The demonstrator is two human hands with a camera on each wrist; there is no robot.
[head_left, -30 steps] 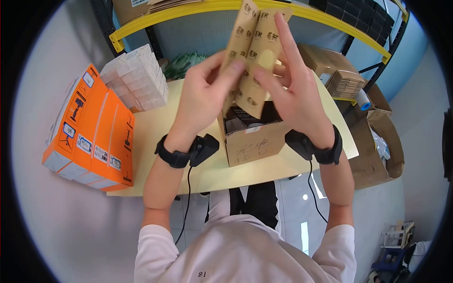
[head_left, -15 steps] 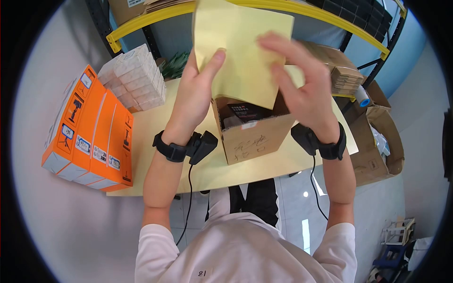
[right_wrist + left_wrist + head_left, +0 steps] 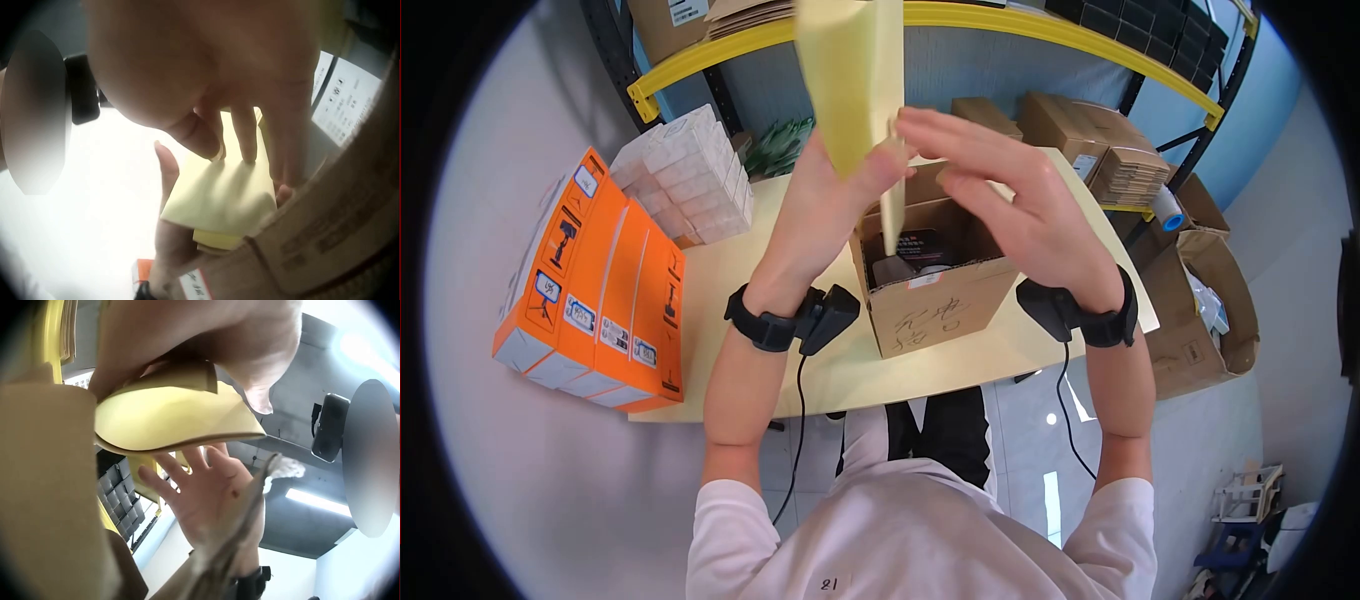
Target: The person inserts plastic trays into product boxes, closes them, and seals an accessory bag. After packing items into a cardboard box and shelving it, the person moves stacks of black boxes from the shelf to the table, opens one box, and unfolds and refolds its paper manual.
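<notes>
My left hand [image 3: 815,220] grips a folded sheet of yellow paper [image 3: 837,80] near its lower part, the thumb across the near face. The paper stands upright and bent above an open cardboard box [image 3: 945,315]. On the other side, my right hand [image 3: 1030,200] has its fingers extended, their tips right at the paper's edge. In the right wrist view these fingers [image 3: 245,134] lie over the pale face of the paper [image 3: 219,194]. A black package with print [image 3: 920,243] lies inside the box, partly hidden by the paper.
Orange boxes [image 3: 600,300] stand on the table's left, before a stack of white boxes [image 3: 690,165]. Brown cartons [image 3: 1080,140] sit at the back right. A yellow shelf beam [image 3: 1000,22] crosses behind. An open carton [image 3: 1200,310] stands beyond the table's right edge.
The sheet has gone from its printed brown side, to a spread yellow face, to a narrow folded shape further left. The right hand has shifted left and down toward its edge.
</notes>
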